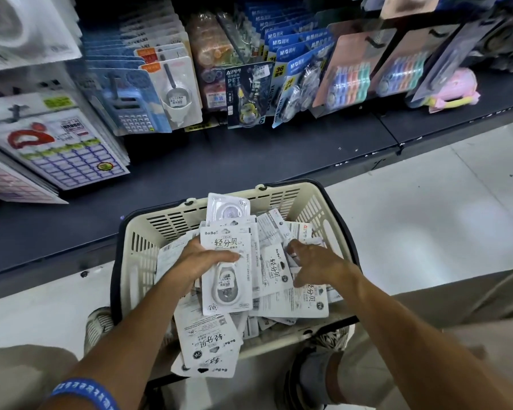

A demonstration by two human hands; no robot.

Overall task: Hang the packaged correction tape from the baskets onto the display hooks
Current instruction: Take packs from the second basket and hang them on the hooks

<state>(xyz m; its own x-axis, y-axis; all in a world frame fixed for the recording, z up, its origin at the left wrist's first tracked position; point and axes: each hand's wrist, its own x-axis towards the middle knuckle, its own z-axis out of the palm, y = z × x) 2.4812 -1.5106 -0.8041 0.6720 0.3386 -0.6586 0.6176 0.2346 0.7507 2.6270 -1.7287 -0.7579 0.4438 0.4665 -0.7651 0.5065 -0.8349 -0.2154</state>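
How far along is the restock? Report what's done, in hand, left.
Done: nothing certain; no white packs like these show on the display hooks. In hand: the left hand grips a stack of correction tape packs; the right hand reaches into the loose packs. Left: the basket is well filled.

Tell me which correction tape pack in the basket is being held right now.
The face-up pack with its white dispenser showing, gripped at its left edge by the left hand. The others lie loose in the basket.
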